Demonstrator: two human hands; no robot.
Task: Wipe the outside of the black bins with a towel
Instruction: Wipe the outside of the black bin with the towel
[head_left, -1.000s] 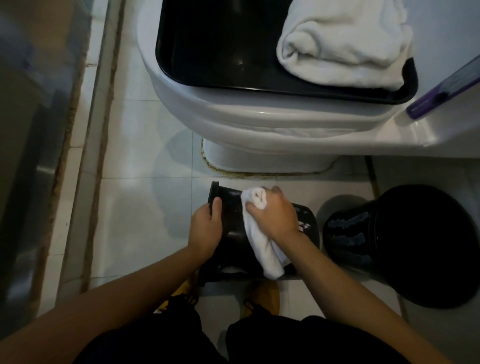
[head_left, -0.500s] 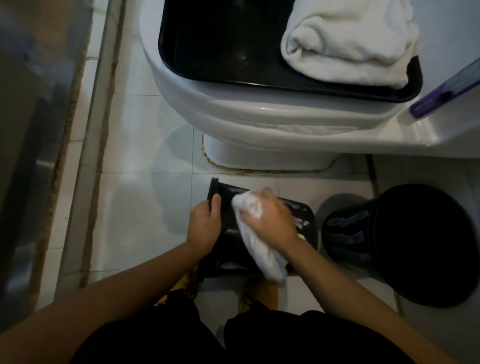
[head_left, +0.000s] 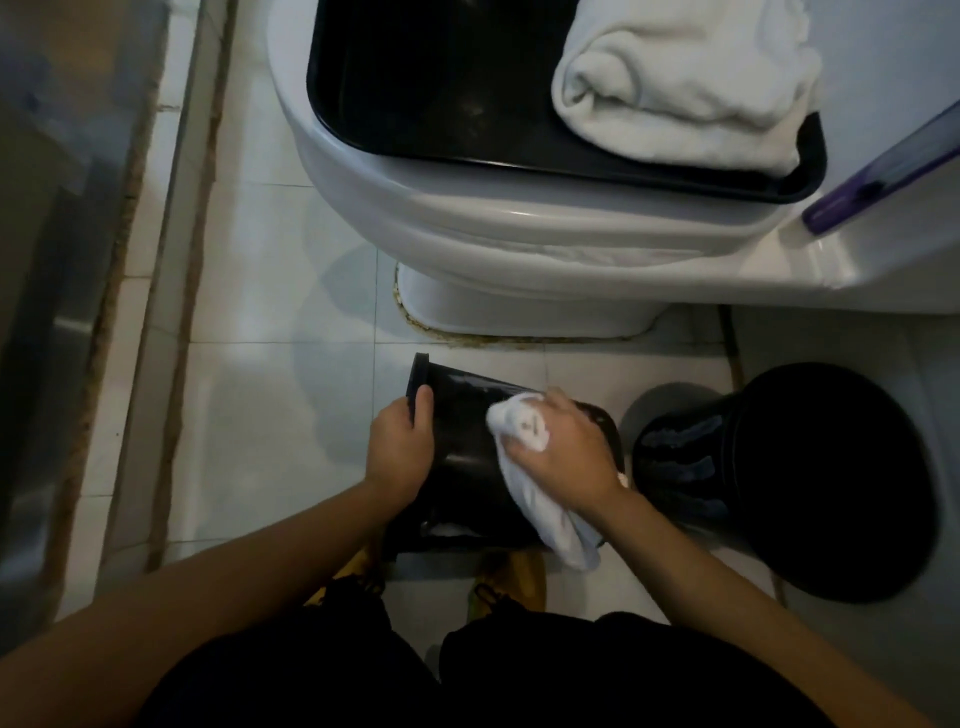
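Two black bins were on the tiled floor (head_left: 249, 415) in front of the toilet (head_left: 519, 244). One black bin (head_left: 462, 441) lay tipped on its side just before the person's feet; the second black bin (head_left: 810, 483) sat to its right, near but apart. The left hand (head_left: 400, 447) gripped the tipped bin's rim, thumb hooked over the edge and fingers curled round it. The right hand (head_left: 566, 452) was closed round one small white towel (head_left: 535, 483), pressing it against the bin's side, its tail hanging toward the feet. One black tray (head_left: 415, 93) rested on the toilet, carrying one rolled white towel (head_left: 685, 83) at its right end. One purple-edged object (head_left: 878, 176) lay at the toilet's right edge.
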